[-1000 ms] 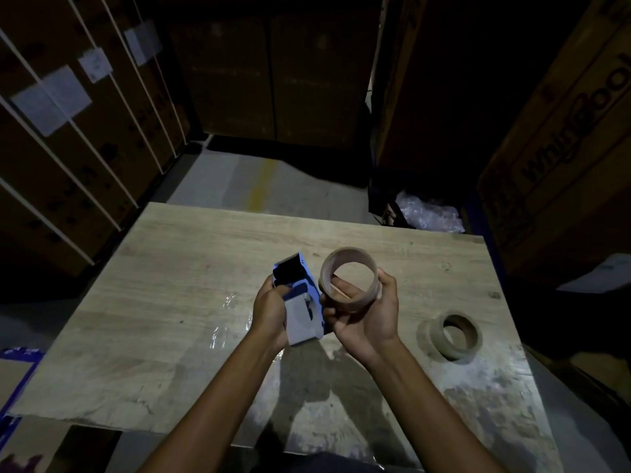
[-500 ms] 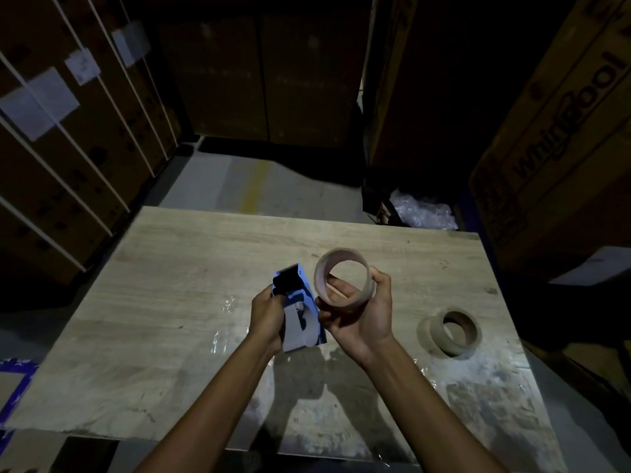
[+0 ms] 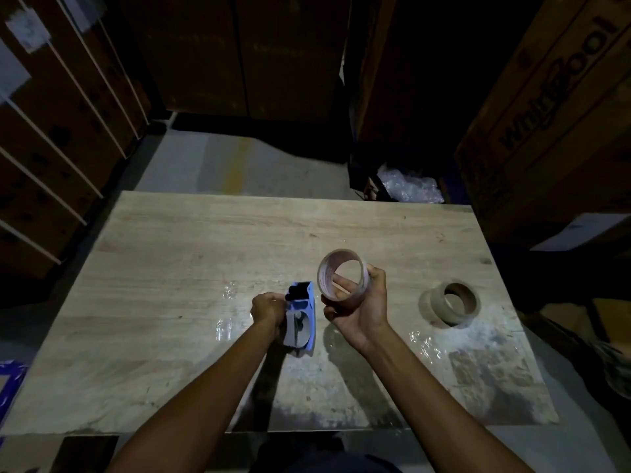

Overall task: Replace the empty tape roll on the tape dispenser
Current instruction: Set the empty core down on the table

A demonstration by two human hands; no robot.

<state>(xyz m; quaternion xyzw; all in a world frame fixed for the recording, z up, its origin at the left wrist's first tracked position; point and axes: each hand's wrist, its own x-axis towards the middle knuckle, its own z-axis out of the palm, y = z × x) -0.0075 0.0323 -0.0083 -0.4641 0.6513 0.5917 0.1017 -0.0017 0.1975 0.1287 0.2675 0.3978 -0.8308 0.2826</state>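
Observation:
My left hand (image 3: 268,310) grips a blue tape dispenser (image 3: 300,319) above the wooden table (image 3: 170,268); its bare hub shows on the side facing me. Just to the right, my right hand (image 3: 362,310) holds a thin brown cardboard ring, the empty tape roll (image 3: 343,279), with fingers through its hole. The ring is apart from the dispenser, slightly higher. A thicker brown tape roll (image 3: 452,303) lies flat on the table to the right of my right hand.
Large cardboard cartons stand around the table, strapped ones at left (image 3: 61,114) and a printed one at right (image 3: 553,107). Crumpled clear plastic (image 3: 409,187) lies beyond the far edge. Shiny tape scraps (image 3: 227,312) stick to the tabletop near the dispenser.
The empty roll in my right hand has come away from the dispenser and shifted slightly right and up. My left hand has turned the dispenser so its hub faces me.

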